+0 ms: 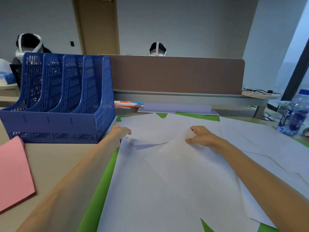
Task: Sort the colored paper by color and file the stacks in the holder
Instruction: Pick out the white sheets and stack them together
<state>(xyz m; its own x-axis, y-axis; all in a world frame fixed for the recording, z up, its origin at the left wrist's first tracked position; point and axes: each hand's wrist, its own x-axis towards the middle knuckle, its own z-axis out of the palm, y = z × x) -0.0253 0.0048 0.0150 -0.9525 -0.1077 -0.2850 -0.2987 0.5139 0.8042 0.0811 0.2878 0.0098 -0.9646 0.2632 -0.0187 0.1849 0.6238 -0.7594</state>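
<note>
Now both hands work the white sheets, mid-bench.
Left hand [121, 132] sits at the left edge of the white sheets [167, 181], fingers curled and blurred; cannot tell if they grip. Right hand [200, 136] has thumb and fingers pinching one of the white sheets, its corner raised off the pile. White sheets lie loose over green sheets [100, 181] on the bench [58, 156]. Pink stack [13, 173] lies near left, apart. Blue holder [58, 121] stands upright just beside the left hand. Bottle [292, 114] far right.
</note>
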